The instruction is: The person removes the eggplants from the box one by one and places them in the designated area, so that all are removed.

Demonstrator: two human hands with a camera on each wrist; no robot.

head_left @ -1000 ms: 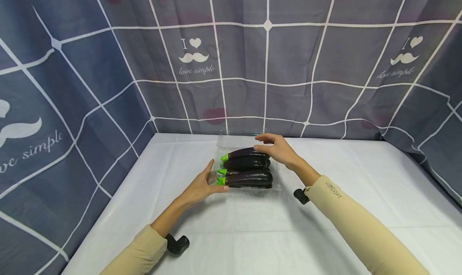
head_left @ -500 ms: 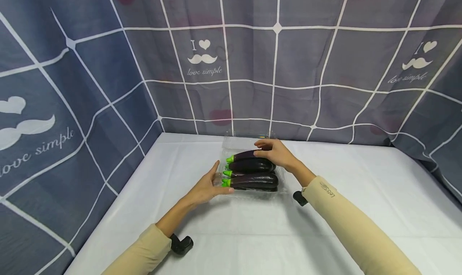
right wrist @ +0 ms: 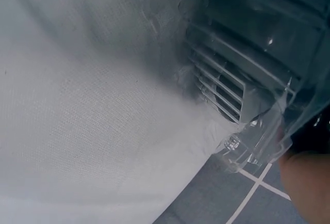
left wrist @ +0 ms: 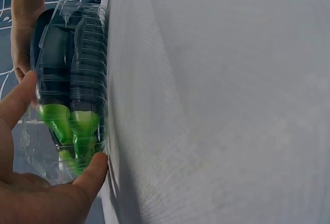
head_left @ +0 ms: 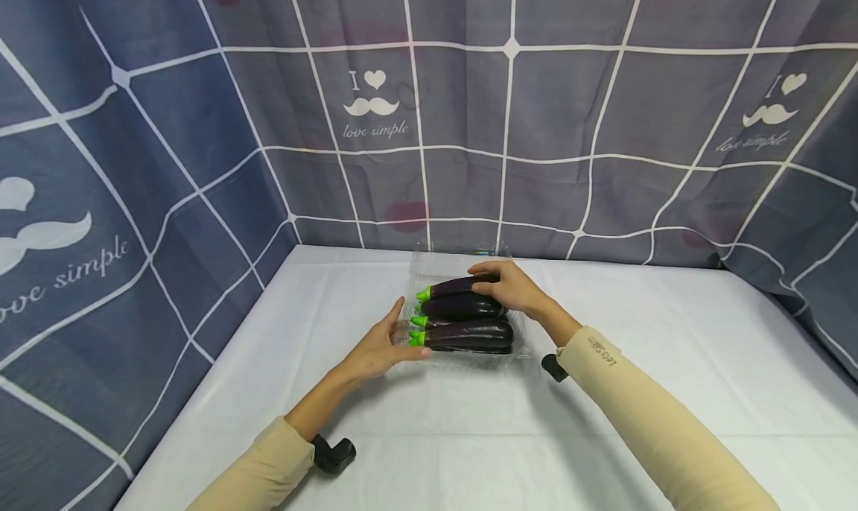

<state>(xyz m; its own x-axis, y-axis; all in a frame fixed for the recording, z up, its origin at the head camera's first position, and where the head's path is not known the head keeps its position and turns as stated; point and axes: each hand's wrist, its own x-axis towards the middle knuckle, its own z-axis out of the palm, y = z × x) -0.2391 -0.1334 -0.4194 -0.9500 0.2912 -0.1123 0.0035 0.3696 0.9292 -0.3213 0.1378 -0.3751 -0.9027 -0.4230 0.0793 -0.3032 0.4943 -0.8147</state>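
Note:
A clear plastic clamshell container (head_left: 523,345) lies on the table with its lid (head_left: 442,263) folded open at the back. Several dark eggplants (head_left: 469,335) with bright green stem ends lie side by side in it, stems to the left. My left hand (head_left: 375,351) is spread at the container's left end, thumb along the near side and fingers at the left edge. In the left wrist view, the thumb (left wrist: 94,175) touches the lower edge. My right hand (head_left: 512,286) holds the farthest eggplant (head_left: 452,287) near its blunt end, thumb on the near side, fingers over the far side.
A white cloth (head_left: 429,436) covers the table. Behind and to the sides hangs a grey-blue checked curtain (head_left: 456,109), meeting the table's back edge close behind the lid. Black wrist mounts (head_left: 333,456) sit under both sleeves.
The right hand has shifted left and closed in on the farthest eggplant, its fingers now farther over it. The left hand stays at the container's end. The head view has turned slightly.

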